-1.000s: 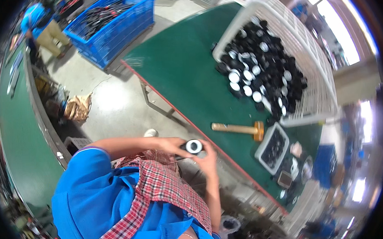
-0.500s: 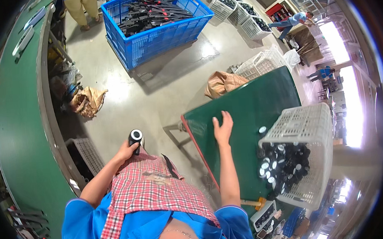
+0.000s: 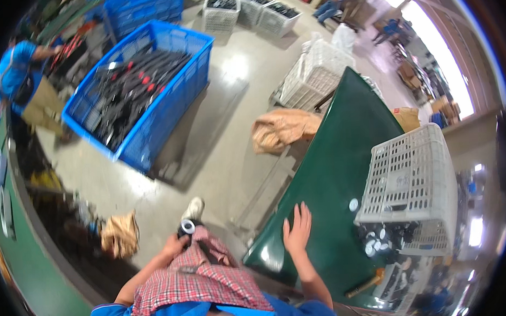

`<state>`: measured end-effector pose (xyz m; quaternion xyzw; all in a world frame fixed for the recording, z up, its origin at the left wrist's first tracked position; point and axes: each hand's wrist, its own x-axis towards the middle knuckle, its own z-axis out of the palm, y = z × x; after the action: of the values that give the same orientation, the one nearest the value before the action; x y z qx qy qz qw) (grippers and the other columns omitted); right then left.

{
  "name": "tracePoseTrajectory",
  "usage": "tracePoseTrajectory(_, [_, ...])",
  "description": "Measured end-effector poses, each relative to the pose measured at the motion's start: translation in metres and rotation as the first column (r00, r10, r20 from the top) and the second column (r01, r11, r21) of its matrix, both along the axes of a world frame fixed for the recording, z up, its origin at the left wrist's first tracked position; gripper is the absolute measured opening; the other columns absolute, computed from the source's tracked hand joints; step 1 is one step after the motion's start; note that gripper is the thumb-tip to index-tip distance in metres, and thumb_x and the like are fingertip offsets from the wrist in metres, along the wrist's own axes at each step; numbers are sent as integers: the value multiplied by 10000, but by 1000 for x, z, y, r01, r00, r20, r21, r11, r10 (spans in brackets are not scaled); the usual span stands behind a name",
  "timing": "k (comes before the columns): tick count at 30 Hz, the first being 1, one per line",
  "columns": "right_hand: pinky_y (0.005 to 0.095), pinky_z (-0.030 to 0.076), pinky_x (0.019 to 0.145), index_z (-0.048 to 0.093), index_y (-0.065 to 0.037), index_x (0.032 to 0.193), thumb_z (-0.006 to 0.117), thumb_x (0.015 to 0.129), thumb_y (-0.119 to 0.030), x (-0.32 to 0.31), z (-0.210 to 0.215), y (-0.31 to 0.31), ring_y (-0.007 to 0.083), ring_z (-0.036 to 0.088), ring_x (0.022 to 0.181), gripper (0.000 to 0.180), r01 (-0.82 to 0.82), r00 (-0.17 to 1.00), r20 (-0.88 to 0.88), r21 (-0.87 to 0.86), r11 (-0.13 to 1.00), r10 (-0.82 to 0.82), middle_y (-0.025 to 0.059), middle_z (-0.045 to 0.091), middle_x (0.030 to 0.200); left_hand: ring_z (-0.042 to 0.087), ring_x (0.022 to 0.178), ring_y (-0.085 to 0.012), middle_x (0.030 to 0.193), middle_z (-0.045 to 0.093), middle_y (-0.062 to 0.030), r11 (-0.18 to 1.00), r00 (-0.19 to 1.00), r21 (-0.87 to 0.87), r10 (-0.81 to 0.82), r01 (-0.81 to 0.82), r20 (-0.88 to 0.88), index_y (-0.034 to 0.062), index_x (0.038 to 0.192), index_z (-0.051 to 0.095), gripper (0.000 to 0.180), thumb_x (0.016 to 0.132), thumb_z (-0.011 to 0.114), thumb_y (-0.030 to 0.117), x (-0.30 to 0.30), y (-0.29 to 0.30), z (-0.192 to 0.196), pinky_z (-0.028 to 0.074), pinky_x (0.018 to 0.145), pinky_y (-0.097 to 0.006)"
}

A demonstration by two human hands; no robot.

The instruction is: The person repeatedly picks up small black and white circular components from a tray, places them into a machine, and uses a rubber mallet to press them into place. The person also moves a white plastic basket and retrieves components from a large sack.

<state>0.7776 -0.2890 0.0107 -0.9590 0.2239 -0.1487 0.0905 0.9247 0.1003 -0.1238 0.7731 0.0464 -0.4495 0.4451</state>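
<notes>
In my left hand (image 3: 175, 246), held low by the red checked apron, is a black cylinder (image 3: 184, 231) with a white ring round its open end. My fingers wrap its side. My right hand (image 3: 298, 229) is open, fingers stretched, over the near part of the green table (image 3: 327, 183); whether it touches the surface I cannot tell. Right of it a white plastic basket (image 3: 403, 179) lies tipped on its side. Black parts with pale round ends (image 3: 375, 244) spill from its mouth. One small round piece (image 3: 354, 204) lies apart on the table.
A mallet (image 3: 367, 283) lies at the table's near end. A big blue crate (image 3: 166, 114) of long black parts stands ahead on the left. Brown sacks (image 3: 283, 129), white baskets (image 3: 311, 73) and a green bench (image 3: 29, 269) surround the floor. A co-worker (image 3: 20, 72) stands far left.
My view has swung, and the blue crate now appears lower and further left. My left hand still holds the black cylinder. My right hand remains open over the table. One shoe now shows ahead.
</notes>
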Motion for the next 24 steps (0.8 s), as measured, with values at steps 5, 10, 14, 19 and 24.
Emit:
tracePoseTrajectory(5, [529, 308, 1084, 511, -5, 1278, 637, 792, -174, 6, 5, -6, 408, 417, 1272, 529, 67, 996, 48, 89, 994, -72, 198, 449, 1389, 665, 762, -294, 831, 672, -201, 881, 874, 111, -472, 460, 113, -66, 986, 618, 480, 812, 650, 380, 136, -77, -7, 512, 708, -412])
tracePoseTrajectory(10, [481, 389, 1043, 596, -17, 1139, 605, 802, -46, 0, 1, -15, 374, 538, 1178, 339, 135, 965, 194, 206, 969, -176, 177, 581, 1253, 661, 630, -203, 757, 656, -99, 992, 985, -56, -123, 117, -120, -16, 950, 618, 303, 933, 574, 283, 234, -169, 30, 515, 522, -312])
tracePoseTrajectory(14, [399, 460, 917, 654, -22, 1006, 605, 827, -25, 30, 7, -16, 326, 603, 996, 186, 314, 828, 367, 324, 892, -425, 135, 656, 1052, 664, 676, -219, 853, 662, -126, 952, 948, -192, -270, 237, -168, -20, 1034, 565, 353, 958, 541, 324, 273, -258, 60, 538, 620, -342])
tracePoseTrajectory(19, [281, 459, 867, 538, 10, 1217, 579, 916, -106, 203, -5, -67, 170, 580, 968, 325, -25, 561, 440, 856, 517, -701, 79, 615, 1056, 661, 743, -253, 933, 638, -160, 603, 717, -405, -653, 687, 243, -22, 1196, 476, 455, 921, 602, 318, 293, -388, 107, 552, 640, -373])
tracePoseTrajectory(24, [269, 484, 810, 505, -37, 1199, 737, 815, -104, 380, -1, -198, 117, 573, 914, 453, -276, 512, 417, 908, 316, -751, 38, 592, 1017, 630, 853, -418, 945, 622, -263, 241, 327, -222, -706, 945, 628, -20, 1352, 295, 701, 860, 663, 317, 363, -500, 154, 500, 742, -464])
